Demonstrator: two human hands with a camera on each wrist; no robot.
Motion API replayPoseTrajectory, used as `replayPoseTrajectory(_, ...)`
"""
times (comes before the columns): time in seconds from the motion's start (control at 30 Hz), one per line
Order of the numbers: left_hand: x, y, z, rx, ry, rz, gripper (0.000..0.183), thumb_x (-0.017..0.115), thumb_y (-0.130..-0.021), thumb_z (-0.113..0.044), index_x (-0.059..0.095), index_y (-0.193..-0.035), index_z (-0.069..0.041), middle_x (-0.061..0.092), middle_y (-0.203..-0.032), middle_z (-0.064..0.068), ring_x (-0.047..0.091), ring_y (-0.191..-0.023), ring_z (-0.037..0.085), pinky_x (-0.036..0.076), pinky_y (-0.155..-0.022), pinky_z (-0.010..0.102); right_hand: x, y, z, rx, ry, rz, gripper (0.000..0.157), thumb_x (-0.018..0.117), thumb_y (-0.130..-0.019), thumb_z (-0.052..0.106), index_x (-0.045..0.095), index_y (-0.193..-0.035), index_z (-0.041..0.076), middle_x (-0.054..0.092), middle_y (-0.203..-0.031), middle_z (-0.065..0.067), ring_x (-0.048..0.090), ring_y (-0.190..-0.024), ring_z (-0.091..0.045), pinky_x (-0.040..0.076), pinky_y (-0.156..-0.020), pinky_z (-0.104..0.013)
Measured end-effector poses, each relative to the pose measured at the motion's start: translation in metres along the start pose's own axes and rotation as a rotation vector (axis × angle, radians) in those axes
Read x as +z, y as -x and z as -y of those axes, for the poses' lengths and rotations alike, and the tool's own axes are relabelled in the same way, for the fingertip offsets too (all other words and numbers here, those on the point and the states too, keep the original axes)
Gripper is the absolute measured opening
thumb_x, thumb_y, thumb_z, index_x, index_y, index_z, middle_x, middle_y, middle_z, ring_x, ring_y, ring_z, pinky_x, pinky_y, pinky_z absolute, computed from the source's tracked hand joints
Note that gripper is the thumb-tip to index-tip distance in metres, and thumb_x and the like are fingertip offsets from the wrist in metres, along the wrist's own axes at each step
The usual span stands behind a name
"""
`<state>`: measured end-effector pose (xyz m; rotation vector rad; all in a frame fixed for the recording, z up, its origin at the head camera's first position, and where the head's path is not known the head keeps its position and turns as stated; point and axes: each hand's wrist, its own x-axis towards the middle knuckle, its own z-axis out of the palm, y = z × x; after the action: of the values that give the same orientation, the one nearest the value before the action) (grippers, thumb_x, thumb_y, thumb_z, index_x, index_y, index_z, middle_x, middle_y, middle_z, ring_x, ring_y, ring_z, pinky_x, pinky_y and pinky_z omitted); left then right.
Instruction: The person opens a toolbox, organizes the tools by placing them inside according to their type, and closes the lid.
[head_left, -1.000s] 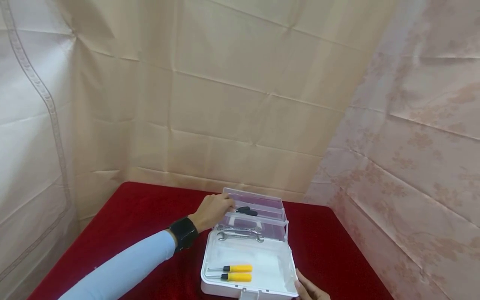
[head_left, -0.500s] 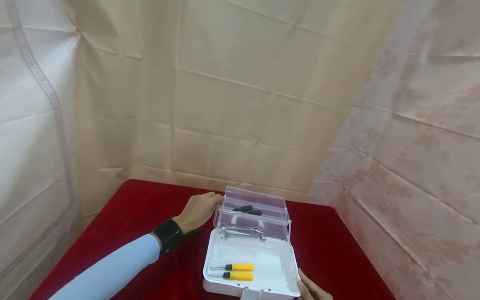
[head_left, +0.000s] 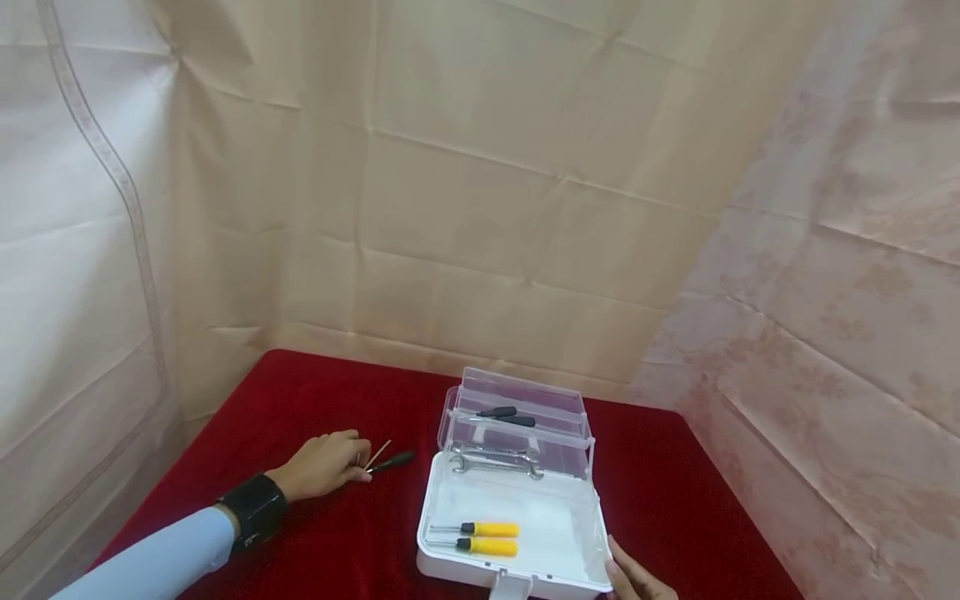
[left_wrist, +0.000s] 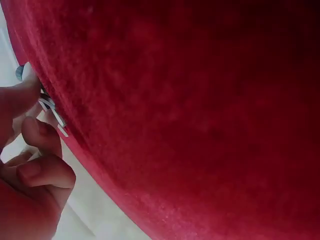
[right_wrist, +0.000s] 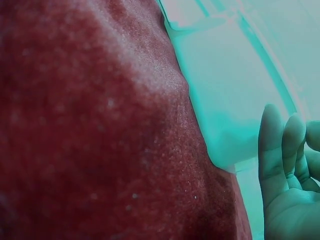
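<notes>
In the head view my left hand (head_left: 322, 465) is low over the red tabletop, fingertips at the metal end of a black-handled screwdriver (head_left: 395, 461). A thin tan stick-like piece (head_left: 379, 452) slants beside it. The left wrist view shows thumb and fingers drawn together around slim silvery metal (left_wrist: 56, 116). A white toolbox (head_left: 558, 517) stands with its lid raised. My right hand (head_left: 637, 575) rests against its front right corner; its fingers (right_wrist: 271, 132) extend along the box wall. Inside lie two yellow-handled screwdrivers (head_left: 495, 529) (head_left: 491, 547).
The clear lid trays (head_left: 525, 387) lean back behind the box, holding two black-handled tools (head_left: 517, 422) and two open-end wrenches (head_left: 498, 467). A latch (head_left: 512, 586) sticks out in front. Red cloth (head_left: 675, 500) covers the table, and beige sheets (head_left: 480, 208) hang around it.
My left hand has withdrawn from the clear lid tray, moving left and nearer to the screwdriver on the cloth, now at its metal end. My right hand stays at the box corner.
</notes>
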<state>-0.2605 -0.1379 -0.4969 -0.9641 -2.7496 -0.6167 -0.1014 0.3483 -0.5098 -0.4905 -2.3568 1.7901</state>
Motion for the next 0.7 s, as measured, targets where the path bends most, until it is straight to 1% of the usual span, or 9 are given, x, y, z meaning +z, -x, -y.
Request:
replayPoseTrajectory(0.07, -0.001, 0.001, -0.001, -0.006, -0.020, -0.006, 0.014, 0.081, -0.089, -0.023, 0.067, -0.086, -0.021, 0.049, -0.079, -0.011, 0.044, -0.064, 0.002, 0.040, -0.054, 0.024, 0.000, 0.000, 0.002, 0.002, 0.041, -0.002, 0.068, 0.076, -0.092, 0.038, 0.053, -0.144, -0.001, 0.072, -0.098, -0.015, 0.063, -0.072, -0.018, 0.054, -0.057, -0.030)
replayPoseTrajectory(0.13, -0.001, 0.003, -0.003, -0.005, -0.054, -0.009, 0.015, 0.081, -0.089, -0.021, 0.066, -0.086, -0.021, 0.047, -0.079, -0.010, 0.043, -0.063, 0.002, 0.039, -0.053, 0.024, 0.000, -0.001, 0.002, -0.009, 0.041, -0.008, 0.063, 0.074, -0.094, 0.033, 0.054, -0.143, -0.001, 0.073, -0.099, -0.015, 0.063, -0.072, -0.017, 0.054, -0.057, -0.029)
replayPoseTrajectory(0.23, 0.001, 0.004, -0.004, -0.021, -0.076, -0.003, 0.018, 0.081, -0.089, -0.019, 0.063, -0.089, -0.021, 0.045, -0.083, -0.007, 0.042, -0.062, 0.003, 0.039, -0.052, 0.024, 0.000, -0.001, -0.001, -0.001, 0.000, -0.005, 0.068, 0.076, -0.092, 0.039, 0.054, -0.143, -0.001, 0.073, -0.101, -0.017, 0.065, -0.071, -0.019, 0.055, -0.058, -0.031)
replayPoseTrajectory(0.33, 0.003, 0.005, -0.004, -0.050, -0.018, 0.017, 0.021, 0.081, -0.089, -0.020, 0.060, -0.090, -0.022, 0.044, -0.086, -0.005, 0.042, -0.063, 0.004, 0.038, -0.052, 0.023, -0.001, -0.003, -0.005, 0.000, -0.016, 0.011, 0.086, 0.078, -0.084, 0.055, 0.054, -0.143, -0.003, 0.072, -0.112, -0.024, 0.070, -0.080, -0.022, 0.059, -0.063, -0.034)
replayPoseTrajectory(0.4, 0.004, 0.006, -0.004, -0.062, 0.031, 0.029, 0.022, 0.081, -0.088, -0.022, 0.060, -0.087, -0.022, 0.045, -0.085, -0.006, 0.042, -0.065, 0.004, 0.038, -0.054, 0.024, -0.001, -0.006, -0.008, 0.002, -0.016, 0.030, 0.099, 0.077, -0.077, 0.066, 0.054, -0.143, -0.004, 0.067, -0.122, -0.029, 0.072, -0.090, -0.026, 0.060, -0.069, -0.037)
replayPoseTrajectory(0.47, 0.003, 0.008, -0.005, -0.065, 0.056, 0.046, 0.022, 0.082, -0.088, -0.025, 0.060, -0.083, -0.023, 0.045, -0.084, -0.007, 0.041, -0.068, 0.005, 0.039, -0.055, 0.024, -0.002, -0.006, -0.010, -0.004, -0.001, 0.042, 0.106, 0.076, -0.073, 0.071, 0.054, -0.143, -0.005, 0.063, -0.129, -0.030, 0.072, -0.097, -0.029, 0.060, -0.072, -0.039)
replayPoseTrajectory(0.5, 0.002, 0.008, -0.007, -0.059, 0.053, 0.051, 0.022, 0.082, -0.087, -0.025, 0.061, -0.081, -0.022, 0.046, -0.083, -0.007, 0.041, -0.068, 0.005, 0.039, -0.056, 0.025, -0.003, -0.006, -0.010, -0.010, 0.003, 0.048, 0.106, 0.075, -0.074, 0.072, 0.053, -0.144, -0.006, 0.062, -0.130, -0.031, 0.072, -0.097, -0.029, 0.060, -0.073, -0.039)
replayPoseTrajectory(0.6, -0.001, 0.008, -0.011, -0.024, -0.005, 0.072, 0.022, 0.081, -0.088, -0.021, 0.061, -0.080, -0.017, 0.047, -0.082, -0.005, 0.044, -0.067, 0.006, 0.042, -0.056, 0.026, -0.002, -0.005, -0.010, -0.022, -0.033, 0.037, 0.096, 0.077, -0.080, 0.063, 0.054, -0.143, -0.005, 0.066, -0.124, -0.030, 0.072, -0.092, -0.029, 0.060, -0.070, -0.038)
replayPoseTrajectory(0.7, -0.004, 0.007, -0.015, 0.015, -0.100, 0.081, 0.016, 0.077, -0.092, -0.015, 0.063, -0.089, -0.008, 0.049, -0.081, -0.001, 0.050, -0.064, 0.009, 0.046, -0.055, 0.029, -0.001, -0.003, -0.009, -0.041, -0.071, 0.019, 0.079, 0.077, -0.087, 0.049, 0.055, -0.141, -0.004, 0.070, -0.117, -0.027, 0.072, -0.083, -0.026, 0.060, -0.066, -0.037)
